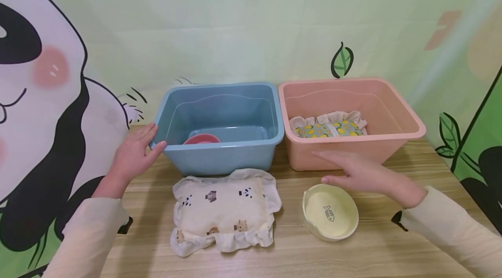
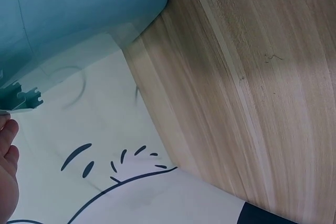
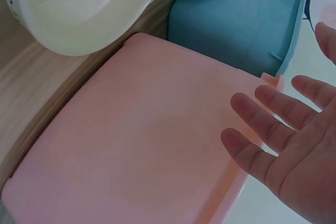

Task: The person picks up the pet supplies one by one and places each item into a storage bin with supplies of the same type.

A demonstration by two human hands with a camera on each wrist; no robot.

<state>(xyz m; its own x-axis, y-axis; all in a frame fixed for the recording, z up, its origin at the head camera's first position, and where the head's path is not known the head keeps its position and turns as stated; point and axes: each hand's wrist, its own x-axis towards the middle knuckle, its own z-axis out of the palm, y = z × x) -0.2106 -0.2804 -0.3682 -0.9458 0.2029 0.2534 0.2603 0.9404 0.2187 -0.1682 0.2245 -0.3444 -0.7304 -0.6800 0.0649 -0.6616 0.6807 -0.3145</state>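
In the head view, my left hand (image 1: 135, 151) touches the left front corner of a blue plastic bin (image 1: 219, 160), thumb at its rim. Only some fingers (image 2: 8, 137) show beside the rim in the left wrist view. My right hand (image 1: 358, 173) hovers in front of a pink plastic bin (image 1: 392, 147), holding nothing; its fingers are spread in the right wrist view. Just below that hand, a pale yellow bowl (image 1: 333, 219) with a fish drawing stands on the table. A frilled cream pillow (image 1: 225, 208) with animal prints lies before the blue bin.
Inside the blue bin is a pinkish-red round item (image 1: 201, 139), partly hidden by the front wall. A frilled lemon-print pillow (image 1: 329, 130) lies in the pink bin. The bins stand side by side on a wooden table (image 1: 290, 256), before a panda-print backdrop (image 1: 235, 42).
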